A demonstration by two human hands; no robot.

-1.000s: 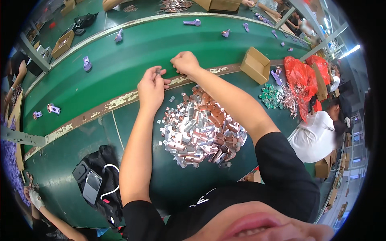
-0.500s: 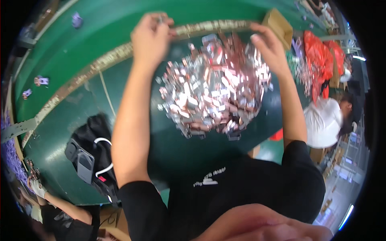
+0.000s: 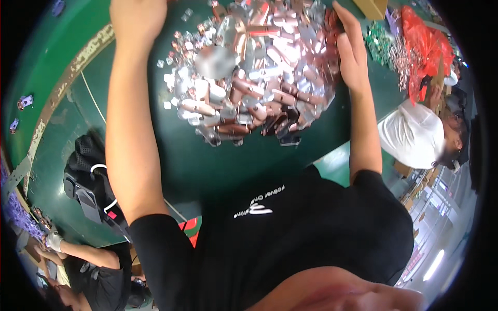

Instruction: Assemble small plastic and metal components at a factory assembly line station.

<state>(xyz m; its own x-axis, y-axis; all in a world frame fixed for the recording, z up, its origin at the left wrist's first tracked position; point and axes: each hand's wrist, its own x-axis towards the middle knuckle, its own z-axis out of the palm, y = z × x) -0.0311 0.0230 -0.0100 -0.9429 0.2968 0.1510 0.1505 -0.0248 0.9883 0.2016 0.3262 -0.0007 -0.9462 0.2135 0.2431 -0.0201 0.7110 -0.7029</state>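
A large heap of small shiny oblong pieces (image 3: 249, 88), silver, clear and pinkish brown, lies on the dark green table (image 3: 192, 173). Their exact kind is too hard to make out. My left hand (image 3: 139, 20) is at the upper edge of the picture, left of the heap, with its fingers mostly cut off. Beside the heap's right edge is my right hand (image 3: 354, 54), fingers stretched out and apart, with nothing visible in it. A blurred round grey shape (image 3: 216, 61) covers part of the heap.
At the left lie a black bag (image 3: 85, 155) and a grey boxy device (image 3: 89, 203). A worn raised strip (image 3: 67, 83) divides the table from a green surface. A cardboard box (image 3: 372, 8) and red plastic bags (image 3: 425, 39) sit far right. People work on both sides.
The heap looks larger and higher in the picture. Both my hands now sit nearer the upper edge, and the left hand's fingers have passed out of view.
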